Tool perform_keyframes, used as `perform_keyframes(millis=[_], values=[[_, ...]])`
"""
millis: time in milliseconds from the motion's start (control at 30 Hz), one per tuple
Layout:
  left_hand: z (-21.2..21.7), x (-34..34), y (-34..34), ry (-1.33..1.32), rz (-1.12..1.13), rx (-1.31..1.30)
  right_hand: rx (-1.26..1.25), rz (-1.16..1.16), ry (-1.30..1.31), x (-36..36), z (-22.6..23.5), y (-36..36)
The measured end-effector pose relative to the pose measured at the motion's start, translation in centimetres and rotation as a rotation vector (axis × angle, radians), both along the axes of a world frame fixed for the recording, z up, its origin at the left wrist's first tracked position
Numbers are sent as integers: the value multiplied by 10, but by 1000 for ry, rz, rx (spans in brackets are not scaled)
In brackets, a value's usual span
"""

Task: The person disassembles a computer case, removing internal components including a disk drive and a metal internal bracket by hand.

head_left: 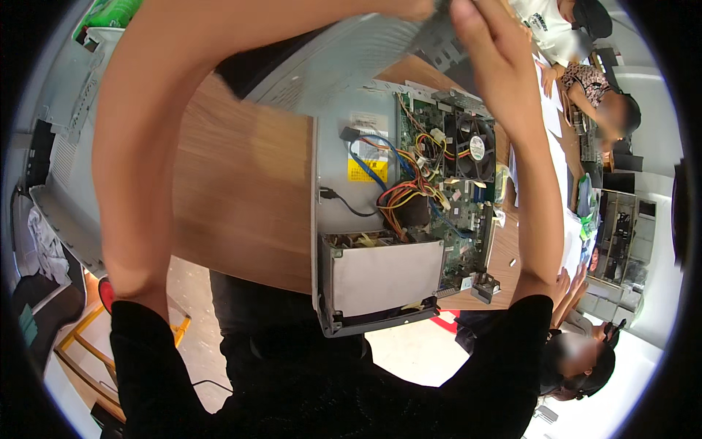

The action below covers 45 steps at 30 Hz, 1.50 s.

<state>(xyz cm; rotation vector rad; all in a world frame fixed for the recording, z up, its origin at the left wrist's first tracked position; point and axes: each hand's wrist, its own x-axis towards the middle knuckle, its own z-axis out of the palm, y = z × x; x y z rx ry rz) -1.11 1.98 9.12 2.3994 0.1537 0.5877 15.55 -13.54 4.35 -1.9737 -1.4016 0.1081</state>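
Wooden table (241, 183), opened computer case (336, 164) below left hand (415, 7) and right hand (496, 47), blurred panel (344, 62) at both, grips unclear

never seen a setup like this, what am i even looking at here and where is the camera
There is no robot here, just a person's bare left hand and right hand. The one picture comes from a fisheye camera worn on the head, looking down, so straight edges bend near the rim. On the wood-grain table sits an open desktop computer case, showing a green circuit board, a black fan, colourful cables and a silver metal box. Both hands are at the top, apparently holding a grey panel; blur and the picture's edge hide the exact grip. Other people are on the right.
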Motion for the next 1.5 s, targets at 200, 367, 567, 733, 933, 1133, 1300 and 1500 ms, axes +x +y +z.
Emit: perform_keyframes(millis=[200, 367, 567, 733, 933, 1133, 1300, 1500], values=[[32, 15, -17, 339, 54, -251, 443, -35, -191, 33, -25, 3], [11, 14, -28, 75, -104, -377, 511, -66, -161, 65, -41, -20], [-21, 11, -37, -28, -143, -434, 636, -353, 440, 75, -48, -44], [-49, -3, -26, 87, -387, -769, 778, -477, 696, 67, -57, -49], [-108, 38, -36, -99, -361, -245, 897, -448, 973, 88, -64, -59], [-110, 81, -33, -51, -278, -453, 917, -616, 963, 96, -56, -61], [-111, 103, -43, -101, -377, -627, 757, -470, 995, 87, -66, -60], [-126, 112, -46, -439, -275, -937, 696, -269, 1114, 87, -50, -70]])
